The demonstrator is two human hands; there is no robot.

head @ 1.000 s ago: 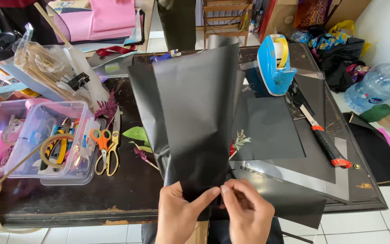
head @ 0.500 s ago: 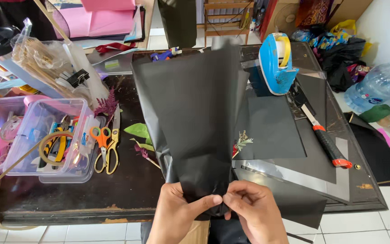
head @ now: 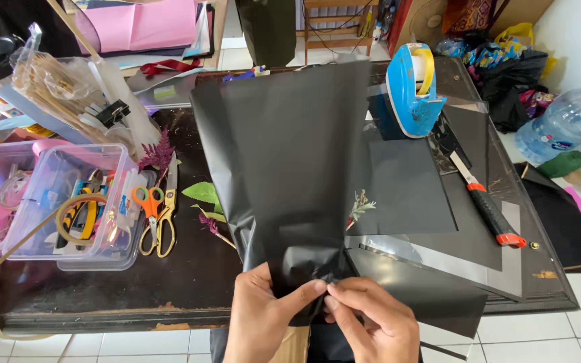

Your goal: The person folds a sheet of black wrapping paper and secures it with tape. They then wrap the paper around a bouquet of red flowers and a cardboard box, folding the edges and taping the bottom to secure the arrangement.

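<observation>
A large black sheet of thin paper (head: pixel 290 154) stands up off the dark table (head: pixel 169 282), fanning wide at the top and gathered to a pinch at the bottom. My left hand (head: pixel 263 319) and my right hand (head: pixel 374 323) both pinch that gathered lower end at the table's near edge, thumbs and fingertips meeting at the crumple. A small dried flower sprig (head: pixel 360 205) peeks out beside the sheet's right edge.
A clear plastic box (head: pixel 68 208) of tools and two pairs of scissors (head: pixel 156 218) lie left. Green leaves (head: pixel 203 195) and purple sprigs sit near them. More black sheets (head: pixel 411 188), a blue tape dispenser (head: pixel 411 91) and a utility knife (head: pixel 485 202) lie right. A water bottle (head: pixel 563 128) stands on the floor.
The black sheet has spread wider and swung slightly left at the top. Both hands stay at the gathered lower end, pinching it more tightly together.
</observation>
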